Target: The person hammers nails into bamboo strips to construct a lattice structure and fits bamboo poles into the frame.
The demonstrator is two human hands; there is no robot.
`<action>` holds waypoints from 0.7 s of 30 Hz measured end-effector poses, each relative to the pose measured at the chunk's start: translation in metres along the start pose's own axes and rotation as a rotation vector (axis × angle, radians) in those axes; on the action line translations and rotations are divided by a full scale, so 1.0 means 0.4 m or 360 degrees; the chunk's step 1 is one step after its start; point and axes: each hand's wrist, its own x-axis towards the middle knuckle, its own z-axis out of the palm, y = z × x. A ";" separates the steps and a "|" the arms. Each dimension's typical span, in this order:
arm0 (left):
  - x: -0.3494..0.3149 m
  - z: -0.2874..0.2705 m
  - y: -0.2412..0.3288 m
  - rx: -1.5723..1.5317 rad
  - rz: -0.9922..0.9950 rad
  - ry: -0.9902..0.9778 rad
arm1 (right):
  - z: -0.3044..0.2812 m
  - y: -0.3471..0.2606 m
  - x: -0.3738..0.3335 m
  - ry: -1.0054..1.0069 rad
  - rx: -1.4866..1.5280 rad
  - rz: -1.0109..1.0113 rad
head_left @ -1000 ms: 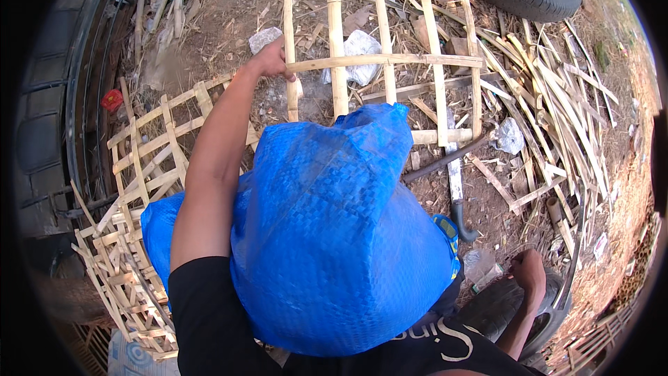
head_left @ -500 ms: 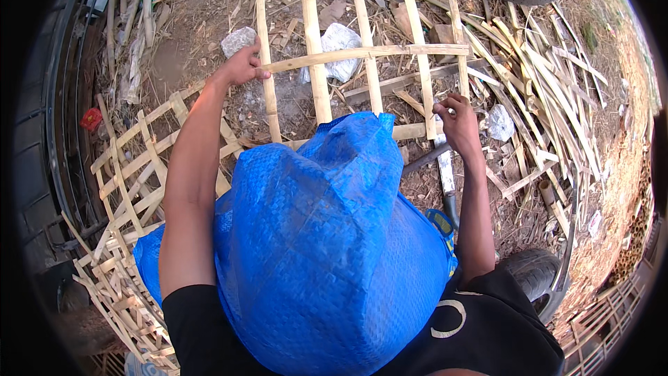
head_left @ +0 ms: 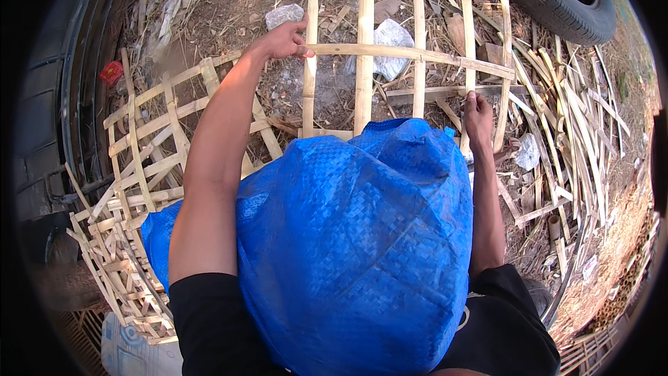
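Bamboo lattice (head_left: 400,51): one, beyond the blue sheet (head_left: 355,244). My left grip (head_left: 284,42): touching its left slat; closure I cannot tell. My right grip (head_left: 479,120): newly pinching a right-hand slat, so likely better steadied.

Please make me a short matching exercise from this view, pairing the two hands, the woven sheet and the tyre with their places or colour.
Column one:
1. Left hand
2. Right hand
3. Woven sheet
4. Tyre

Column two:
A. At the picture's upper right
B. At the fourth upright strip from the left
C. At the left end of the middle crosspiece of the pale lattice
D. Bright blue

Pairs: 1-C, 2-B, 3-D, 4-A
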 end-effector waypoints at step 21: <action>0.117 0.117 0.109 0.0767 -0.0265 0.0627 | 0.304 -0.356 0.022 -0.0241 -0.0116 -0.1071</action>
